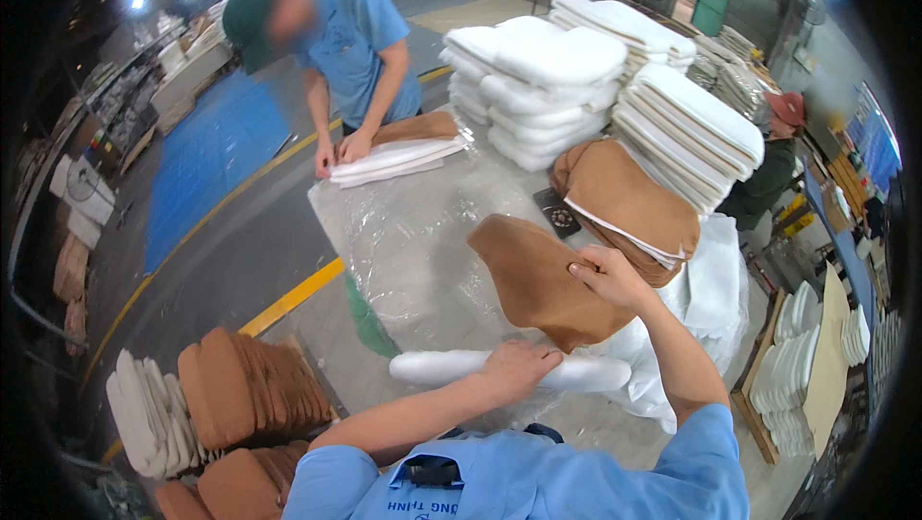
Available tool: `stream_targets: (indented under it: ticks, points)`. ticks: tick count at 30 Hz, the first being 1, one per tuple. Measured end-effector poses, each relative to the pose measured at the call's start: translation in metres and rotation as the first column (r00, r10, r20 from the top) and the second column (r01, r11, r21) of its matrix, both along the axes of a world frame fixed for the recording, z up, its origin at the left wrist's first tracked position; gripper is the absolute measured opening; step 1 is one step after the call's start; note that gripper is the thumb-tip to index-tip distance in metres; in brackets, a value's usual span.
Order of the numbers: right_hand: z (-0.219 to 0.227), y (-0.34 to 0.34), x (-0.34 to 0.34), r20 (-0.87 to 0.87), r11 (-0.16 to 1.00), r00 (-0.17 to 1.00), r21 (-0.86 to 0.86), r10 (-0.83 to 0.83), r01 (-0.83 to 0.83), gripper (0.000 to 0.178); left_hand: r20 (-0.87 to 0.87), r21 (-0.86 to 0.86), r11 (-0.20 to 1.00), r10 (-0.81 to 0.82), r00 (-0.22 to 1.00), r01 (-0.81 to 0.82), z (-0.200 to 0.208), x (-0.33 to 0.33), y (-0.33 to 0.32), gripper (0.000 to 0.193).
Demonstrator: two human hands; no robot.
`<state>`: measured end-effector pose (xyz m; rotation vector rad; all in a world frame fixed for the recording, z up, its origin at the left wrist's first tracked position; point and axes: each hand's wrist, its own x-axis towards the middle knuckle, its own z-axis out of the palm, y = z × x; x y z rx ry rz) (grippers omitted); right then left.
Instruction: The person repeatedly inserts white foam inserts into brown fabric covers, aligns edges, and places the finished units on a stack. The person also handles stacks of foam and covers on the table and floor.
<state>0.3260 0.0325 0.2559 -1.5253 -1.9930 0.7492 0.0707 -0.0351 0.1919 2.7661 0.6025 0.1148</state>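
My right hand [611, 276] pinches the edge of a brown fabric cover [538, 280], thumb on top, and holds it over the table. My left hand [519, 368] is closed around the upper edge of a long white foam pad [447, 366], close to my body. The cover's lower tip hangs just above the pad, near my left fingers. Right of the cover lies a stack of folded brown covers [639, 195] with white edges showing. A dark patterned object [557, 213] lies beside that stack.
Clear plastic sheeting [413, 241] covers the table. Tall stacks of white pads [538, 54] stand at the far side. Across from me, a co-worker [363, 49] handles white and brown pieces. Brown padded pieces [245, 390] are stacked at lower left. Another person [768, 165] is at far right.
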Motion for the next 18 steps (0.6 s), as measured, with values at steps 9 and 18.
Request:
stream_targets:
  ticks: [9,18]
  points:
    - [0.04,-0.103,0.029,-0.352,0.921,0.879,0.097,-0.322,0.377,0.009,0.115,-0.028,0.989,-0.138,0.984,0.142,0.002,-0.015,-0.031,0.032]
    - [0.033,-0.168,0.025,-0.322,0.817,0.823,0.198,-0.468,0.541,0.01,-0.083,-0.079,0.971,-0.231,0.969,0.225,0.001,-0.03,-0.025,0.04]
